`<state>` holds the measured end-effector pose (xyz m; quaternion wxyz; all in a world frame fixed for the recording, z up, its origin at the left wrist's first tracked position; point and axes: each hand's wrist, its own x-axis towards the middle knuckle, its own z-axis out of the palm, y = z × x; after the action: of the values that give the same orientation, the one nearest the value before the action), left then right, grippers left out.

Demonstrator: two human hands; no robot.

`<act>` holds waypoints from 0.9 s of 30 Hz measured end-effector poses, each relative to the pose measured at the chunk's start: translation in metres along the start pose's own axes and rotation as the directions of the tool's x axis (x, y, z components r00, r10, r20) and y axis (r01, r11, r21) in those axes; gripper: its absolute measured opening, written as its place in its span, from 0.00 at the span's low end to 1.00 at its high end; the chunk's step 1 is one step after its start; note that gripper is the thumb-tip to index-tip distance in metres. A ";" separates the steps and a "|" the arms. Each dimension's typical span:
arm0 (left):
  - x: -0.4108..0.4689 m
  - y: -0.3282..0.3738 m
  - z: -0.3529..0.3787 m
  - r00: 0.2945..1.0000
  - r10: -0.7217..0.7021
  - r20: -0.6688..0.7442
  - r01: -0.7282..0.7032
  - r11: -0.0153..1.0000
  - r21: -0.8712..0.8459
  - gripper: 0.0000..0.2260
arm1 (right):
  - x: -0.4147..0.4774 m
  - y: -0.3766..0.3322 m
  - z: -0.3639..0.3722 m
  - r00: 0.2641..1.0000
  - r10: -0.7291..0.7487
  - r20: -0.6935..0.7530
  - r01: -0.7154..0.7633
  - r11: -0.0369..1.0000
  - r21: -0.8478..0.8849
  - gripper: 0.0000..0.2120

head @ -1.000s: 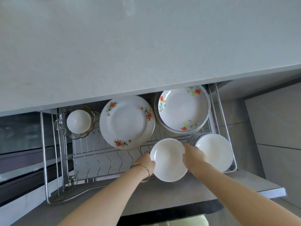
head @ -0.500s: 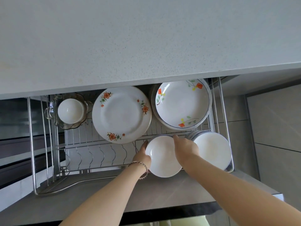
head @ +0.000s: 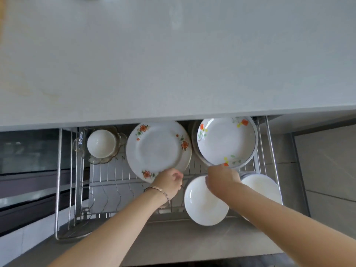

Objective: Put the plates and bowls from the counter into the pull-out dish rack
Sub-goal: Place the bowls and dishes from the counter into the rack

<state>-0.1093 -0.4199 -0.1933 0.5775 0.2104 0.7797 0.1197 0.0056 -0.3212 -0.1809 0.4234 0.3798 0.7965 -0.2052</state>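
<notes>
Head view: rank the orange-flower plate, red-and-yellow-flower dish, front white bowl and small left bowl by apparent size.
Largest: orange-flower plate and red-and-yellow-flower dish, too alike to rank.
Then: front white bowl, though nearer the camera.
Smallest: small left bowl.

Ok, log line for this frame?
white bowl: in dish rack, front | right hand: on its rim, grip unclear | left hand: beside it, empty

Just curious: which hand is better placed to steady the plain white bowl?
Probably right: the right hand lies over the far rim of the white bowl; the left hand hovers beside it, near the floral plate.
</notes>
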 end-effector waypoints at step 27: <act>0.013 0.003 -0.387 0.820 0.132 -0.556 -0.129 0.991 0.046 0.13 | 0.122 -0.247 -0.393 0.944 0.221 -0.245 0.294 -0.227 0.928 0.21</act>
<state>-0.4798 -0.3893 -0.0856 0.3146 0.2209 0.8983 0.2127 -0.4336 -0.1682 -0.0618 -0.1808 0.5683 0.3981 -0.6970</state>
